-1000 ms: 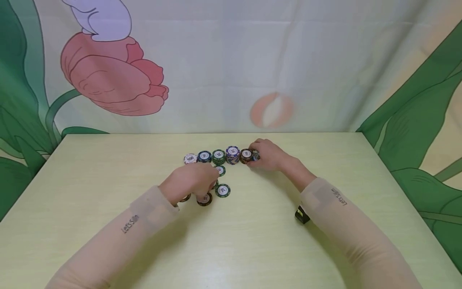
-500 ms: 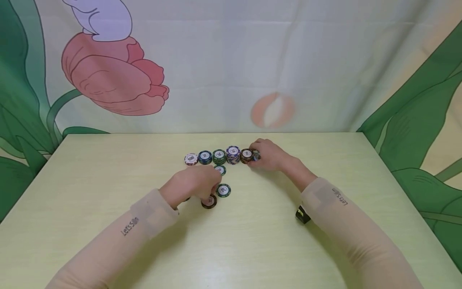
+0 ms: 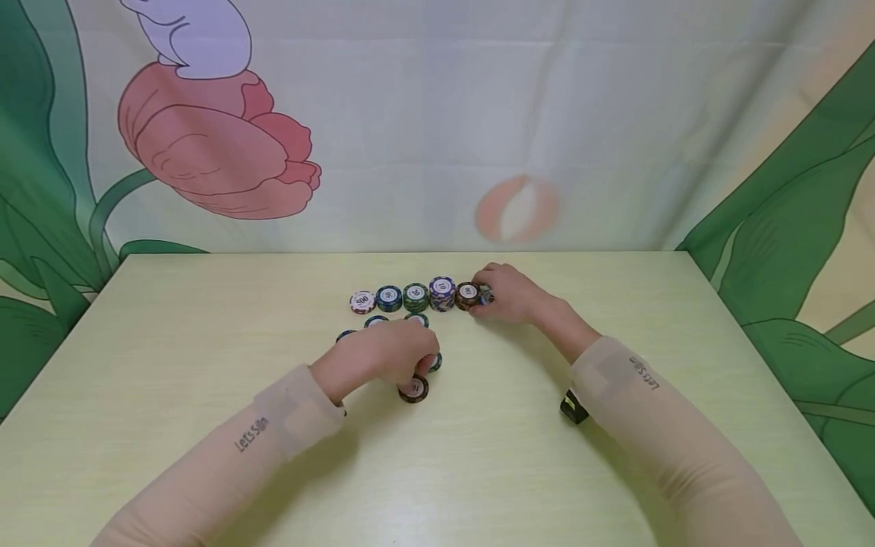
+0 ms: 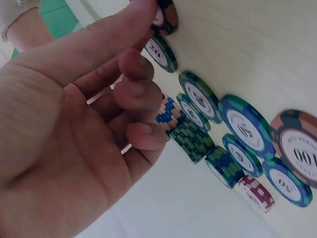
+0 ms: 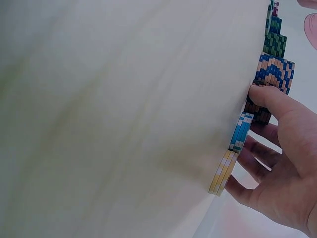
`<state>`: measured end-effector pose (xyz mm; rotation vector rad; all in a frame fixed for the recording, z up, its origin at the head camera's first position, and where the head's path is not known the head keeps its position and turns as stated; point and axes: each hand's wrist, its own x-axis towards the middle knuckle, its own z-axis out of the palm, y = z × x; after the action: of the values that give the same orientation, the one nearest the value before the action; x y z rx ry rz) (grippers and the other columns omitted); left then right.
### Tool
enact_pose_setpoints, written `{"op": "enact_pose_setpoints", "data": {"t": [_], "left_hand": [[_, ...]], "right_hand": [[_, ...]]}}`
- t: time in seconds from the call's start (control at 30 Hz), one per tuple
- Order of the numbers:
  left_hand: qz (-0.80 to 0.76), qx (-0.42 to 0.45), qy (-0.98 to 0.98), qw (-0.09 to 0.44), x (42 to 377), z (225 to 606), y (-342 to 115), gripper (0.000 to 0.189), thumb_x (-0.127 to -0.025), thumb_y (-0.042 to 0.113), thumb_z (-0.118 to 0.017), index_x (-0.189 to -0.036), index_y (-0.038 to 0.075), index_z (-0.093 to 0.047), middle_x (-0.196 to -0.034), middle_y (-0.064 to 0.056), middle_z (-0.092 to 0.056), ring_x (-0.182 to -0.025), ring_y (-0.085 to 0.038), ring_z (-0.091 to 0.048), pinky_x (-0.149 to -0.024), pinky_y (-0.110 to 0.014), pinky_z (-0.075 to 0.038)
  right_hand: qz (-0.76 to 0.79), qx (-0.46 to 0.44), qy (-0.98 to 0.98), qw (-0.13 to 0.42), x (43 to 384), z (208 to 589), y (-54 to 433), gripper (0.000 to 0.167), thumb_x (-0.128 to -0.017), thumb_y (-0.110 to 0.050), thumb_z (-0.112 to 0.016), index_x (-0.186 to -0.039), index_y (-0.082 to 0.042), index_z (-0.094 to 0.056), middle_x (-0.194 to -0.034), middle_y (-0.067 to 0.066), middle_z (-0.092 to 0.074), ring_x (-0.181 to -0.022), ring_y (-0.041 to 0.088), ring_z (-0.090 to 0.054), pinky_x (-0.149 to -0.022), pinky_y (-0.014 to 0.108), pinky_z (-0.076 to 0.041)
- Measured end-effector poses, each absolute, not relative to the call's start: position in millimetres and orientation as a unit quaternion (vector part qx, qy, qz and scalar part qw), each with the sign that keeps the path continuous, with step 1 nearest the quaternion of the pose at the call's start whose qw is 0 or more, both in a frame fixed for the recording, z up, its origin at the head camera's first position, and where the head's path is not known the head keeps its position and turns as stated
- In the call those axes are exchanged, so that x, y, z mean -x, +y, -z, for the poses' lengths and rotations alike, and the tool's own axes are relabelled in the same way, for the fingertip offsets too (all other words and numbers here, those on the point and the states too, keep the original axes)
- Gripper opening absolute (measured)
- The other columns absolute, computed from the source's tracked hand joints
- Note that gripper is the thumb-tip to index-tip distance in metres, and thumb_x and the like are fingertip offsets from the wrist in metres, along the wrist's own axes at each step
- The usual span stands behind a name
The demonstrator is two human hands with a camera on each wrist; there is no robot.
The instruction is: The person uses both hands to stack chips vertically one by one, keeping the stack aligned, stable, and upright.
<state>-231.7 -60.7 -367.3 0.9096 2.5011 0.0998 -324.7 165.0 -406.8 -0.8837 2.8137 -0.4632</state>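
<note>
My left hand [image 3: 383,353] holds a brown poker chip [image 3: 416,389] low over the table, its thumb on the chip; the other fingers curl inward in the left wrist view. Beneath and beside that hand lie loose green and blue chips, partly hidden, among them a green chip [image 4: 199,96] marked 20 and a brown chip [image 4: 299,144] marked 100. At the right end of a row of stacks, my right hand [image 3: 509,292] grips a brown chip stack [image 3: 468,295] between thumb and fingers. Short light-blue [image 5: 241,132] and yellow [image 5: 222,173] stacks stand by its fingers.
Leftward along the row are a purple stack [image 3: 441,292], a green stack [image 3: 415,297], a blue stack [image 3: 389,298] and a white-topped stack [image 3: 362,301]. A small black object [image 3: 573,408] sits beside the right forearm. A printed curtain [image 3: 424,129] hangs behind the table.
My left hand has slid the brown chip right and slightly toward me, uncovering blue chips behind it and covering more of the green ones. The right hand has stayed at the brown stack.
</note>
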Motion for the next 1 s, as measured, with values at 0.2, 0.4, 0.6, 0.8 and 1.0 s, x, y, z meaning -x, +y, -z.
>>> {"op": "enact_pose_setpoints", "data": {"t": [0.2,0.4,0.6,0.8,1.0], "left_hand": [[-0.066,-0.36,0.903,0.222,231.2,368.3,-52.4,0.015,-0.086,0.008,-0.084,-0.085,0.014,-0.071,-0.078,0.004,-0.062,-0.076,-0.015,-0.055,-0.071,-0.029,-0.048],[-0.085,-0.38,0.898,0.207,235.2,370.8,-43.5,0.012,-0.088,0.008,-0.083,-0.089,0.014,-0.072,-0.082,0.001,-0.065,-0.077,-0.015,-0.058,-0.074,-0.031,-0.05],[-0.099,-0.403,0.891,0.186,242.1,374.6,-37.4,0.012,-0.088,0.009,-0.083,-0.094,0.012,-0.073,-0.087,-0.001,-0.069,-0.077,-0.014,-0.059,-0.075,-0.031,-0.051],[-0.103,-0.416,0.89,0.155,248.9,379.8,-35.5,0.016,-0.09,0.012,-0.082,-0.104,0.011,-0.075,-0.093,-0.002,-0.069,-0.081,-0.014,-0.06,-0.078,-0.031,-0.051],[-0.074,-0.385,0.909,0.14,250.3,377.0,-33.8,0.02,-0.09,0.025,-0.082,-0.101,0.01,-0.074,-0.099,-0.001,-0.066,-0.087,-0.016,-0.058,-0.08,-0.033,-0.051]], "right_hand": [[0.159,0.304,0.937,0.065,324.1,407.3,166.5,0.045,-0.091,-0.021,-0.077,-0.124,0.006,-0.064,-0.126,0.021,-0.062,-0.118,0.039,-0.057,-0.104,0.047,-0.043],[0.165,0.301,0.937,0.064,324.2,408.2,167.1,0.044,-0.091,-0.021,-0.077,-0.124,0.005,-0.065,-0.126,0.021,-0.061,-0.118,0.039,-0.056,-0.104,0.047,-0.043],[0.166,0.306,0.936,0.056,324.7,408.8,167.6,0.042,-0.09,-0.021,-0.077,-0.122,0.005,-0.066,-0.124,0.021,-0.062,-0.117,0.039,-0.057,-0.103,0.048,-0.043],[0.165,0.309,0.935,0.055,325.1,409.5,167.4,0.042,-0.09,-0.019,-0.078,-0.122,0.004,-0.066,-0.124,0.021,-0.062,-0.116,0.039,-0.057,-0.103,0.048,-0.043],[0.172,0.31,0.934,0.053,324.5,409.1,168.7,0.042,-0.09,-0.02,-0.078,-0.122,0.004,-0.066,-0.122,0.021,-0.062,-0.114,0.038,-0.058,-0.101,0.048,-0.044]]}}
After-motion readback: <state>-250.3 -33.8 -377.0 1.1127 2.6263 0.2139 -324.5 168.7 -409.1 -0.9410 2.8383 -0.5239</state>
